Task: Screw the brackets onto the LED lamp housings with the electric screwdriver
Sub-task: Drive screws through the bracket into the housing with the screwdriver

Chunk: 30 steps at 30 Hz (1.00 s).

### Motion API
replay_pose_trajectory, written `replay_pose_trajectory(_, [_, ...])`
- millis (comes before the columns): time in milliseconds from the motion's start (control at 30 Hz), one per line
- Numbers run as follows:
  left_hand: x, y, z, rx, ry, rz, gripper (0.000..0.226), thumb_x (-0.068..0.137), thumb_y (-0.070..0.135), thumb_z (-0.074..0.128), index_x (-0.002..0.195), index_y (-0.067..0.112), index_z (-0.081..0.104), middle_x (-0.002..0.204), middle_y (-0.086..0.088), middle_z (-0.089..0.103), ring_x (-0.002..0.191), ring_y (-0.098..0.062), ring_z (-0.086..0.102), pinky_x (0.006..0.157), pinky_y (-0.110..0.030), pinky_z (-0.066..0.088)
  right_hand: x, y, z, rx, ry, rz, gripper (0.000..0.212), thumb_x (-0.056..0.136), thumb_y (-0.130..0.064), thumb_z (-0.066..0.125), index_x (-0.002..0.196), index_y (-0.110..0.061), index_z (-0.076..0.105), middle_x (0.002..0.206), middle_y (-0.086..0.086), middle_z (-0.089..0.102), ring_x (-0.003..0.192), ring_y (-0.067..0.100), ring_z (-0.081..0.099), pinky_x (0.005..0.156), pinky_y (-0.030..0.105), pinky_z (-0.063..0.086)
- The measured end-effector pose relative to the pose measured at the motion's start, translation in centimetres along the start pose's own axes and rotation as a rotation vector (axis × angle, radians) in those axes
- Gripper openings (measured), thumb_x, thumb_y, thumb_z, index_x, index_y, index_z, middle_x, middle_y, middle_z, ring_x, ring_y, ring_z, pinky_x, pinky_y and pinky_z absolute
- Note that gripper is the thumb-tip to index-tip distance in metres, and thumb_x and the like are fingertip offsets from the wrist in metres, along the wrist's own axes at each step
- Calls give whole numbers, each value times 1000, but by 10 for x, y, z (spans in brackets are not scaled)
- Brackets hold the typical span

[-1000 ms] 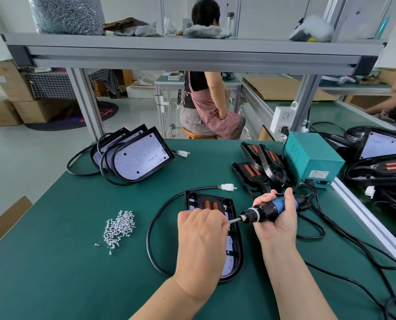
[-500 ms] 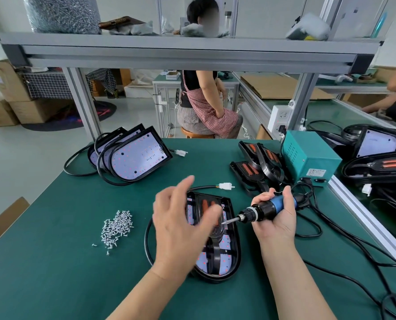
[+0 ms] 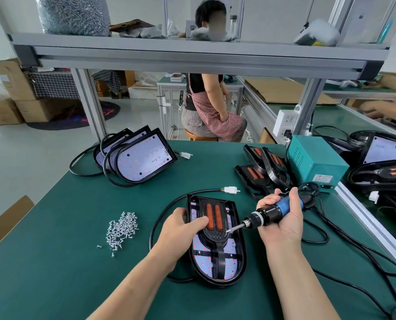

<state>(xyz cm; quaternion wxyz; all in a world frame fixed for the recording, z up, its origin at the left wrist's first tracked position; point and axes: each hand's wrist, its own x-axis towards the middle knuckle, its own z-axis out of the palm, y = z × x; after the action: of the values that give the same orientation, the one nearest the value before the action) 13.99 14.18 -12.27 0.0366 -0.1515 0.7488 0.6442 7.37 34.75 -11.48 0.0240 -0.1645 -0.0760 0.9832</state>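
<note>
A black LED lamp housing (image 3: 235, 262) lies flat on the green table (image 3: 53, 262) in front of me. A black bracket (image 3: 215, 232) with two orange strips sits on it. My left hand (image 3: 180, 229) grips the housing's left edge, thumb resting on the bracket. My right hand (image 3: 282, 221) holds the blue-and-black electric screwdriver (image 3: 273, 212); its bit carries a screw and points at the bracket's right side. A pile of silver screws (image 3: 122, 228) lies to the left.
Stacked lamp housings (image 3: 143, 158) lean at the back left; more brackets (image 3: 264, 172) lie beside a teal power box (image 3: 314, 163) at the right. Black cables (image 3: 344, 241) trail across the right side. A person sits beyond the table. An aluminium shelf frame spans overhead.
My left hand lifted off the housing, uncovering the bracket, then came down on the housing's left edge. The screwdriver tip moved down onto the bracket's right side.
</note>
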Motion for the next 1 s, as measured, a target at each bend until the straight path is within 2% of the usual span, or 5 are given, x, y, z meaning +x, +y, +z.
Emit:
replay_pose_trajectory(233, [-2, -2, 0, 14, 33, 35, 73, 62, 55, 69, 124, 18, 60, 116, 6, 71, 108, -17, 66, 102, -44, 50, -3, 7, 30, -174, -44, -146, 30, 91, -37, 73, 92, -14, 55, 72, -4, 52, 56, 7, 52, 53, 18, 48])
replay_pose_trajectory(400, [-3, -1, 1, 0, 38, 41, 65, 55, 59, 67, 108, 22, 63, 103, 7, 75, 98, -17, 70, 96, -46, 53, -1, 23, 69, -369, -130, -283, 26, 93, -32, 72, 96, -13, 55, 66, -3, 53, 52, 6, 52, 53, 19, 49])
replay_pose_trajectory(533, [-4, 1, 0, -1, 28, 34, 74, 57, 58, 67, 118, 17, 60, 109, 4, 73, 102, -20, 69, 97, -47, 53, 6, 44, 94, -552, -213, -374, 31, 93, -27, 73, 109, -10, 53, 64, -1, 54, 52, 12, 55, 50, 25, 49])
replay_pose_trajectory(800, [-2, -1, -1, -22, 14, 33, 58, 58, 55, 69, 104, 20, 64, 100, 2, 76, 96, -23, 72, 93, -51, 55, 19, 80, 107, -735, -331, -456, 37, 84, -32, 77, 102, -11, 52, 56, -3, 56, 45, 14, 55, 50, 29, 50])
replay_pose_trajectory(1000, [0, -4, -1, -29, 17, 37, 58, 58, 56, 69, 105, 22, 64, 101, 3, 76, 97, -22, 71, 93, -50, 55, 19, 91, 106, -813, -350, -472, 38, 82, -34, 76, 103, -13, 52, 58, -3, 57, 46, 16, 57, 49, 25, 49])
